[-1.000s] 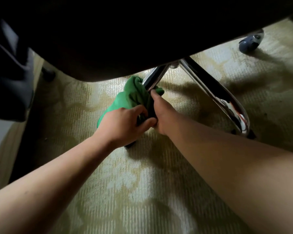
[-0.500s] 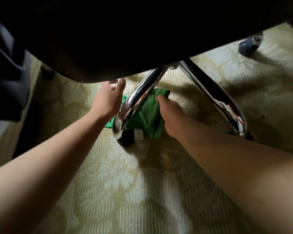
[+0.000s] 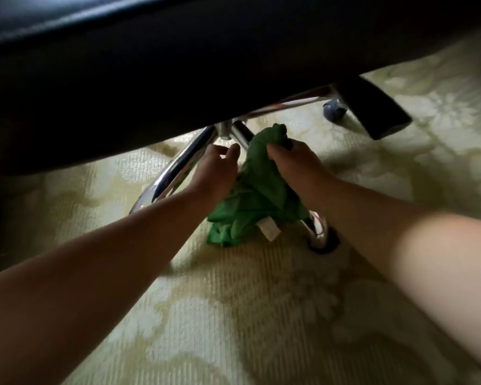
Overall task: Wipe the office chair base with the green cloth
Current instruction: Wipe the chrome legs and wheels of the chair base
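right hand [image 3: 295,162] grips the green cloth [image 3: 257,190] near its top, fingers curled into the bunched fabric. left hand [image 3: 218,170] sits just beside the cloth with its edge touching the fabric and its fingers loosely curled; whether they clasp anything cannot be told. the cloth drapes over 1 chrome leg of the chair base [image 3: 226,129], covering most of it from near the hub down toward the caster [image 3: 324,241], where a short bare end of chrome shows. a white tag [image 3: 270,231] hangs at the cloth's lower edge, and the lowest folds reach the carpet [image 3: 233,315]. a 2nd chrome leg [image 3: 172,173] runs down to the left from the hub and passes behind the left wrist and forearm. a 3rd leg [image 3: 289,103] reaches back to the right, mostly hidden by the seat, ending near a bluish caster [image 3: 334,111]. the black seat [image 3: 178,79] fills the top of the view and shades the hub. a dark slanted bar [image 3: 372,107] comes down from under it on the right. the carpet is pale yellow-green with a lighter floral pattern. both bare forearms reach in from the bottom corners.
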Available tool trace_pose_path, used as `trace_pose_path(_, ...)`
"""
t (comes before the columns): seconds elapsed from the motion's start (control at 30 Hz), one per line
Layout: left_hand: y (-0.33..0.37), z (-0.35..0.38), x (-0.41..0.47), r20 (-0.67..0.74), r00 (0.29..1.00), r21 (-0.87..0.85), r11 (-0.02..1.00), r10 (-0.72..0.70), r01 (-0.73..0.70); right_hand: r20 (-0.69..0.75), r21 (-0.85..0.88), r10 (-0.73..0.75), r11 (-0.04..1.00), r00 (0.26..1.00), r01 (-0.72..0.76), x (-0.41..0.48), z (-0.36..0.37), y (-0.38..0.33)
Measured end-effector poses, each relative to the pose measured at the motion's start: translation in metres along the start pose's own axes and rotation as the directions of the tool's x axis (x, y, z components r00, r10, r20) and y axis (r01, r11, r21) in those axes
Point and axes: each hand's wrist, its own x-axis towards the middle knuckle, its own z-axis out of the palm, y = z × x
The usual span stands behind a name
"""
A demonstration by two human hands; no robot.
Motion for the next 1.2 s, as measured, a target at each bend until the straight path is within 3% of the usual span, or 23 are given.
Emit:
trace_pose_path(0.17,0.021,0.027,0.007,0.156,0.961,-0.012,0.972,-0.229,0.234,-0.07,0.02,0.1,0.995,0.993,-0.099,0.006,-0.053,0.007)
trace_pose_path(0.23,0.026,0.036,0.003,0.259,0.939,0.043,0.974,-0.227,0.223,-0.064,0.069,0.141,0.988,0.988,-0.137,0.005,-0.069,0.012)
trace_pose_path(0.33,0.03,0.044,-0.001,0.301,0.92,0.121,0.967,-0.251,0.224,-0.084,0.044,0.107,0.994,0.991,-0.103,0.008,-0.089,0.023)
trace_pose_path(0.4,0.035,0.047,-0.002,0.304,0.908,0.058,0.957,-0.288,0.284,-0.074,-0.024,0.063,0.998,0.995,-0.065,0.006,-0.099,0.028)
trace_pose_path(0.5,0.034,0.06,-0.001,0.278,0.892,-0.061,0.92,-0.356,0.386,0.025,0.028,0.098,0.995,0.995,-0.099,0.005,-0.107,0.044)
trace_pose_path(0.7,0.018,0.098,-0.002,0.074,0.955,0.027,0.958,-0.287,0.286,0.223,-0.199,0.171,0.972,0.96,-0.126,0.009,-0.096,0.067)
trace_pose_path(0.83,0.009,0.098,0.008,0.074,0.961,-0.025,0.962,-0.268,0.27,0.249,-0.196,0.147,0.976,0.957,-0.099,0.009,-0.088,0.065)
trace_pose_path(1.2,0.009,0.096,0.017,0.094,0.949,0.074,0.953,-0.301,0.295,0.22,-0.123,0.184,0.979,0.958,-0.16,-0.001,-0.073,0.07)
